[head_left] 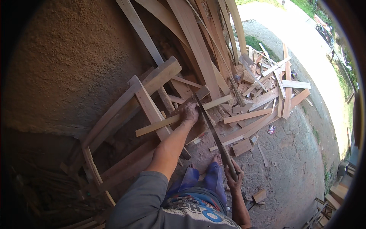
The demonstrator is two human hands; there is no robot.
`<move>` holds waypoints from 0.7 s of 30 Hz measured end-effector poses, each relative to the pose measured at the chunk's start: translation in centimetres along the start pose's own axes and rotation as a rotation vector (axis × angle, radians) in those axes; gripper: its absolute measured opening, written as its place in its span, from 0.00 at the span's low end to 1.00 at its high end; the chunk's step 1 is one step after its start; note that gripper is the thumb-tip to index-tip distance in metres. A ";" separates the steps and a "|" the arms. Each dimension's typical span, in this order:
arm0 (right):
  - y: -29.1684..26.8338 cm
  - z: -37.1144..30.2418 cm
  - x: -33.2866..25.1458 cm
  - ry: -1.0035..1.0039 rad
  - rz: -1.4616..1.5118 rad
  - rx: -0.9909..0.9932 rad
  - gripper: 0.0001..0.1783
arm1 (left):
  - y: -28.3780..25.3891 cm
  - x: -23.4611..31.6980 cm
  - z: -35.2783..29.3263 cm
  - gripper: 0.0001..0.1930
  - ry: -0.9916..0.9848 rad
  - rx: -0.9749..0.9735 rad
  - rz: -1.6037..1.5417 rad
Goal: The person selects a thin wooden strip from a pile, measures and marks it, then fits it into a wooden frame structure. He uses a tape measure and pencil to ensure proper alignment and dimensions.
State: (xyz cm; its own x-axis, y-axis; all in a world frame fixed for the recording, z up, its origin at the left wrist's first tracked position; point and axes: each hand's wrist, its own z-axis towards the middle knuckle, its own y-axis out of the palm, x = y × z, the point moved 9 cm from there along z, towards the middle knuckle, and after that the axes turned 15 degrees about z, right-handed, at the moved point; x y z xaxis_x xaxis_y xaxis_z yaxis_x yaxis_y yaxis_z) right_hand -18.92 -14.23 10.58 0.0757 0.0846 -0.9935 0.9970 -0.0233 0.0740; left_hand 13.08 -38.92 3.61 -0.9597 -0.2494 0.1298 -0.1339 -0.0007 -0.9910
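Observation:
My right hand [233, 174] is closed around the handle end of a handsaw [214, 133]. The long dark blade slants up and away to the left, its far end beside the end of a short wooden board [201, 92]. With its fingers wrapped over, my left hand [190, 113] grips a pale wooden strip [158, 125] just left of the blade. That strip lies across a rough timber frame [151, 110] and reaches past the blade on the right. Whether the teeth touch wood cannot be made out.
A thick beam [163, 74] and tall planks [198, 49] lean by the earthen wall [76, 57] at the left and far side. Offcuts [267, 84] lie heaped at far right. A wood block [242, 147] and a mallet-like block [259, 196] rest on the concrete floor [293, 152].

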 end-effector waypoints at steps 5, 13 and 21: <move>2.2 4.5 -0.3 -0.155 -0.026 -0.009 0.29 | -1.1 0.2 0.8 0.09 0.053 0.140 -0.059; -2.1 -2.2 -1.8 -0.093 -0.102 -0.041 0.29 | -0.5 0.1 0.3 0.10 0.068 0.101 -0.038; -5.4 -5.1 -4.9 0.001 -0.149 0.013 0.29 | -1.0 1.1 0.1 0.08 0.065 0.007 -0.010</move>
State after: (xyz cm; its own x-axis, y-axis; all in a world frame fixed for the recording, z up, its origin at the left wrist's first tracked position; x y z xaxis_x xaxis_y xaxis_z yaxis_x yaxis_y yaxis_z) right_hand -24.60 -9.46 15.45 -0.0727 0.0887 -0.9934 0.9969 -0.0239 -0.0751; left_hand 12.14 -39.30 4.74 -0.9723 -0.1864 0.1413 -0.1420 -0.0100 -0.9898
